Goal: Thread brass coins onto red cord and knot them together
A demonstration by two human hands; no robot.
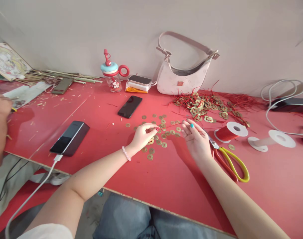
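A red thread [170, 125] is held stretched between both hands above the middle of the red desk [166, 179]. Its left end is pinched in the closed fingertips of the left hand [141, 135], its right end in those of the right hand [196, 137]. Brass coins [163, 144] are scattered just beneath. Yellow-handled scissors [229, 159] are laid just right of the right hand.

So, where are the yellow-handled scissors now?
In the head view, the scissors lie on the red table, just right of the right hand, near the red thread spool.
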